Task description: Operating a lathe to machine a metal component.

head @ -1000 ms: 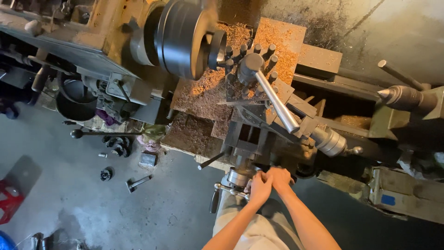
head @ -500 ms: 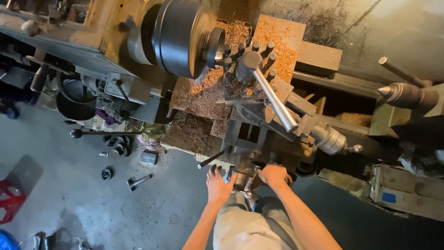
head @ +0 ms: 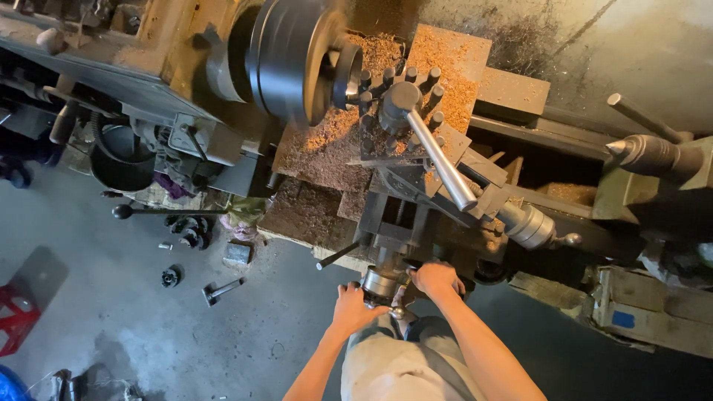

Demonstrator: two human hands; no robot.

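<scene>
I look down on a metal lathe. Its dark chuck (head: 286,56) is blurred, as if spinning. The tool post (head: 397,104) with its long steel lever (head: 445,167) sits just right of the chuck. Both hands are on the shiny cross-slide handwheel (head: 382,282) at the front of the carriage. My left hand (head: 353,304) grips the wheel's left side. My right hand (head: 437,278) closes over its right side.
Wood-coloured chips (head: 327,148) cover the bed and tray. The tailstock (head: 650,152) stands at the right. On the concrete floor at left lie a black bucket (head: 122,160), a long lever (head: 160,212), loose metal parts (head: 186,230) and a red stand (head: 15,315).
One second ago both hands were clasped together at the handwheel. The left hand then swung out to the left and now grips the wheel's left side; the view shifted slightly.
</scene>
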